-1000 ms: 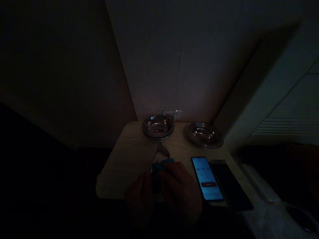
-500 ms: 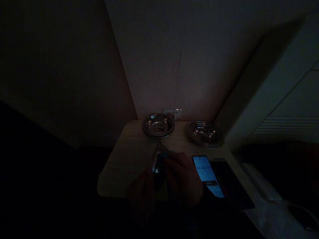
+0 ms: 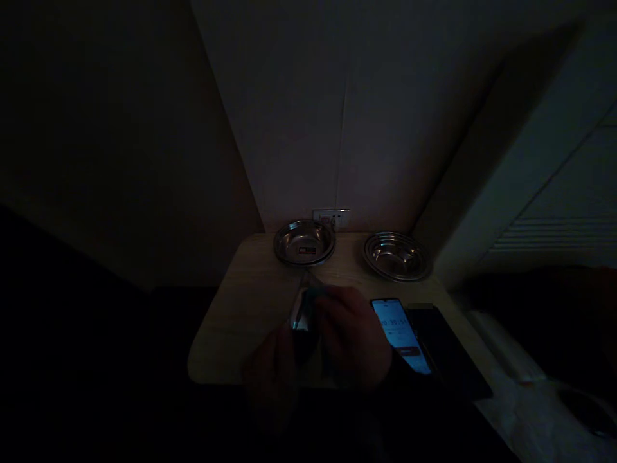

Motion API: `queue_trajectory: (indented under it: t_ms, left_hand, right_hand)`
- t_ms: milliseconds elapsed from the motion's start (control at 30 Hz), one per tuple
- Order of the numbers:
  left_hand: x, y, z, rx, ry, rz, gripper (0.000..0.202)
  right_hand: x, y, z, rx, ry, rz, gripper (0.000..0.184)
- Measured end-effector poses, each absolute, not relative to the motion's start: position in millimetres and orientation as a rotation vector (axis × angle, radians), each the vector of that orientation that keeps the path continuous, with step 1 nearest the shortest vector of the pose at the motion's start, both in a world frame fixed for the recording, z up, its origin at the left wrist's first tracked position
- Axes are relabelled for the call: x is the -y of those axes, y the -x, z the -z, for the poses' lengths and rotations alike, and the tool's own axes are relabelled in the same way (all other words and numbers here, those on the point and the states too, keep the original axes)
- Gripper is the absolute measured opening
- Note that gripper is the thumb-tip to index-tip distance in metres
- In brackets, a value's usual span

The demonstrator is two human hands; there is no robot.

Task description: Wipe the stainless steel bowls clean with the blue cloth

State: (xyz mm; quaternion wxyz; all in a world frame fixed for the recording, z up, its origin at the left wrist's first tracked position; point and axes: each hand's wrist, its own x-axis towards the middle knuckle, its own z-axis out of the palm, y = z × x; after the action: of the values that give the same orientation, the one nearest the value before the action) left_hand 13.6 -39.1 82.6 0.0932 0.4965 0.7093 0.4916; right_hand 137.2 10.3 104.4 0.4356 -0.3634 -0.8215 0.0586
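Glossy object point(image 3: 299, 316): in dim light it is standing tilted above the near middle of the desk point(image 3: 231, 321), between both hands; its full outline is hidden. The left hand point(image 3: 270, 363) is pinching its near left edge between thumb and fingers, while the right hand point(image 3: 354, 337) is clasping a blue-green cloth point(image 3: 314, 294) against its right side. Judging by the mirror-like sheen, the piece is probably light, fairly stiff and slippery on its face, so the rim is offering the surest hold; the cloth is presumably soft and yielding. To the right, a flat phone point(image 3: 402, 341) is glowing, partly covered by the right hand's sleeve, and a dark, slab-like item point(image 3: 450, 354) is lying beside it. Farther off, round steel dishes point(image 3: 303, 238) with a small label are resting at left, and nested steel bowls point(image 3: 395, 260), smooth and ring-rimmed, are gleaming at right. Behind, a socket plate point(image 3: 331, 218) is interrupting the pale wall point(image 3: 299, 128).
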Motion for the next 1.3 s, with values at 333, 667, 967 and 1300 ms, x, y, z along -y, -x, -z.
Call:
queue_trajectory:
  t_ms: [333,667,967,1300]
  left_hand:
    - [39.1,-12.7,-85.4,-2.155,-1.427,-1.435,0.033]
    - [38.3,-15.6,-89.3,-2.111,-1.389,-1.427,0.031]
    - [39.2,-12.9,-83.9,-2.161,-1.383,-1.393,0.03]
    - [44.3,-15.5,-86.0,-2.304,-1.245,-1.548,0.03]
  right_hand:
    - [-11.8,-139.6,-101.6,2.033,0.945,-0.201,0.019]
    - [-11.8,-138.7,-102.2,2.076,0.922,-0.258,0.018]
    - [-18.5,-136.4,-100.7,2.098,0.905,-0.232,0.02]
    - [-41.2,-170.3,-107.2,1.594,1.146,-0.791,0.017]
